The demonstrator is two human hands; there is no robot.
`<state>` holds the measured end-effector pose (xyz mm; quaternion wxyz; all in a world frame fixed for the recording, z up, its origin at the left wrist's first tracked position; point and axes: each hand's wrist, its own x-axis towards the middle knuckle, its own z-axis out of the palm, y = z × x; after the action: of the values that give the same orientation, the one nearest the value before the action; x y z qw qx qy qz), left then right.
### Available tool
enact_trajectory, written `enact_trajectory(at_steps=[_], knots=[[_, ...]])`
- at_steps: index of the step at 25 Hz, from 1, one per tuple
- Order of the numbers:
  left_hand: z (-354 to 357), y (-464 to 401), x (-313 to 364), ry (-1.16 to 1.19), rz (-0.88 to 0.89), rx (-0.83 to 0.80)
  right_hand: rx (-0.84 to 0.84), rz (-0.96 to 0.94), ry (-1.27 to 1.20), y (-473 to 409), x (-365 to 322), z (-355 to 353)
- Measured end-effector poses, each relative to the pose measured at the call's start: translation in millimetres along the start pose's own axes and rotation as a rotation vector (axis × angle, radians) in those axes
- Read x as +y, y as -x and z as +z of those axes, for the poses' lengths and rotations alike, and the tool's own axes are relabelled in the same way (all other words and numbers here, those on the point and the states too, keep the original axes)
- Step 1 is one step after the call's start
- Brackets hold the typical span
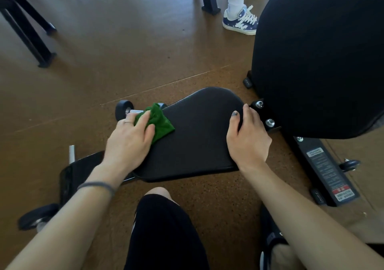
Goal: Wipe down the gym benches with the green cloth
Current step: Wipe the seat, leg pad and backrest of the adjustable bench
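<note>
A black padded bench seat lies low in front of me, with the raised black back pad standing to its right. The green cloth sits bunched on the seat's left end. My left hand presses down on the cloth with its fingers laid flat over it. My right hand grips the seat's right edge, thumb on top of the pad and fingers curled round the side by the bolted bracket.
The bench's wheels and black frame base rest on the brown floor. A second wheel shows at lower left. Another person's feet in blue star-patterned shoes stand behind. Black equipment legs are at upper left. My knee is below.
</note>
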<state>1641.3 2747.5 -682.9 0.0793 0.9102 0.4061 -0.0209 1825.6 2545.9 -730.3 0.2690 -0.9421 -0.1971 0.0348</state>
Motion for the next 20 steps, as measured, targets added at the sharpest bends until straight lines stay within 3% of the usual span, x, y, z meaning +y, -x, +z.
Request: enact_trajectory(at_steps=[5, 8, 11, 13, 17, 20], knots=[[20, -44, 72, -0.113, 0.146, 0.002, -0.014, 0.002, 0.008, -1, -1, 0], [16, -18, 35, -0.039, 0.219, 0.04, -0.006, -0.002, -0.015, 0, 1, -1], [10, 42, -16, 0.226, -0.002, 0.02, 0.0, -0.006, -0.001, 1, 0, -1], [17, 63, -14, 0.302, -0.112, -0.004, 0.007, -0.004, 0.025, 1, -1, -1], [20, 37, 7, 0.167, -0.052, 0.067, 0.013, -0.008, 0.044, 2, -2, 0], [19, 40, 3, 0.198, -0.035, 0.101, 0.007, -0.006, 0.042, 4, 0, 0]])
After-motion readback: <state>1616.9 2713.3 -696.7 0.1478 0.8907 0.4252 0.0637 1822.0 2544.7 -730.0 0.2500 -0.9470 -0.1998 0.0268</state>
